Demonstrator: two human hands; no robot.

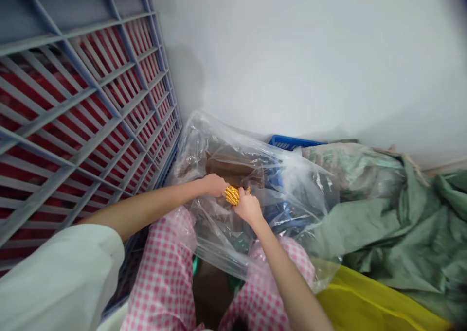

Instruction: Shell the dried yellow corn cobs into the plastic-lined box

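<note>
Corn cob (231, 195) sits gripped between our 2 hands: left hand (214, 185) and right hand (248, 207) clench it over a clear plastic bag (219, 151).

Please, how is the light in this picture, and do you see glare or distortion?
Head view: soft, even light on the white wall, with a faint shadow beside the grey-blue crate; bright glare on the clear plastic bag; the crate's bars curve toward the frame edge, from wide-lens distortion; the yellow corn cob looks slightly soft.
</note>
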